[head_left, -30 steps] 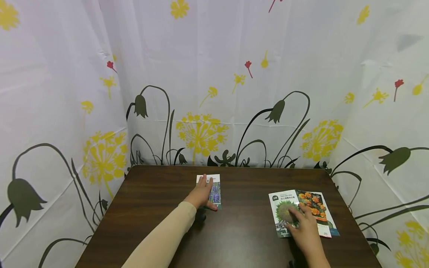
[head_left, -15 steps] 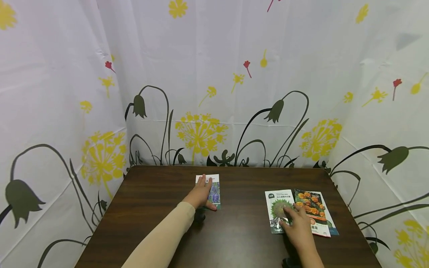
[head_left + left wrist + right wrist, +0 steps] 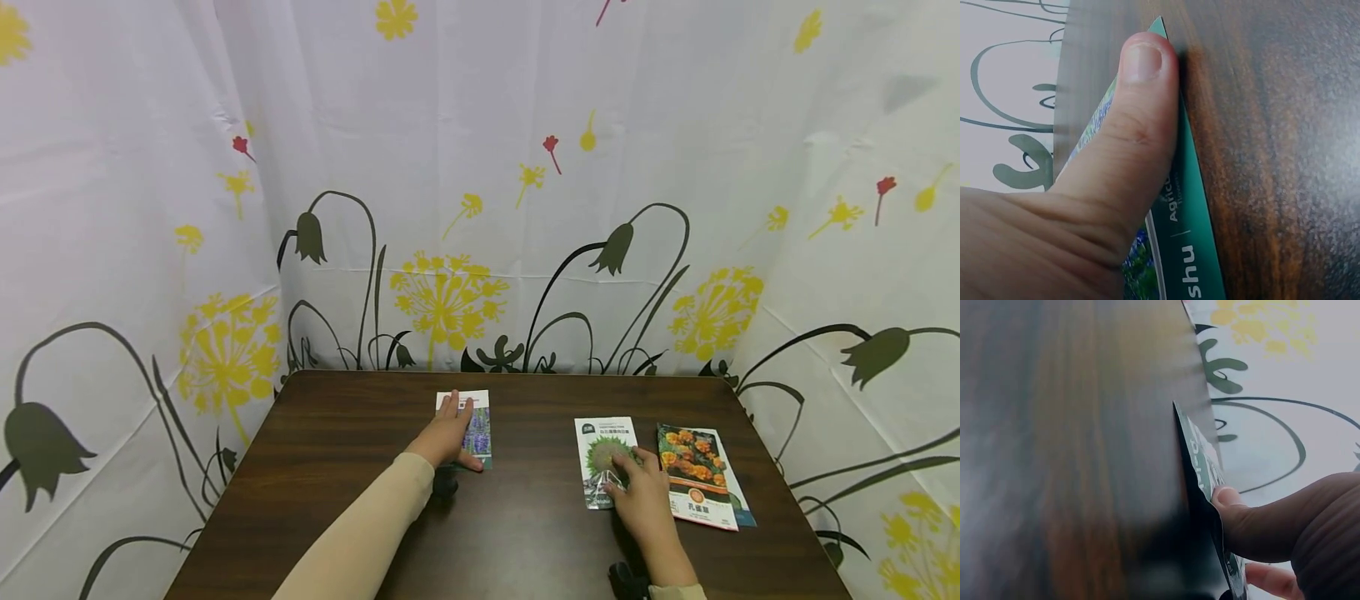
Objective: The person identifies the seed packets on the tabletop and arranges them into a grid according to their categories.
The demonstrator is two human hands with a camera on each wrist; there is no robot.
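Note:
My left hand [image 3: 444,437] rests with extended fingers on a seed packet with purple flowers [image 3: 482,429], left of the table's middle. In the left wrist view, the thumb [image 3: 1144,106] lies along that packet's green lower strip [image 3: 1192,181]. My right hand [image 3: 645,498] pinches a white seed packet with a green spiky flower head [image 3: 596,446]. The right wrist view shows this packet [image 3: 1200,459] slightly buckled, with a dark shadow under its edge and the thumb [image 3: 1241,519] on its face. How the other fingers meet it is partly hidden.
Right of my right hand, a seed packet with orange flowers [image 3: 692,467] overlaps another packet [image 3: 742,504], mostly covered. All lie on a dark brown wooden table [image 3: 525,533]. A white flower-printed curtain [image 3: 480,208] hangs behind the table's back edge.
My right hand has moved left and slightly away from me with the green-flower packet, which no longer overlaps the orange-flower packet. My left hand stays in place on the purple-flower packet.

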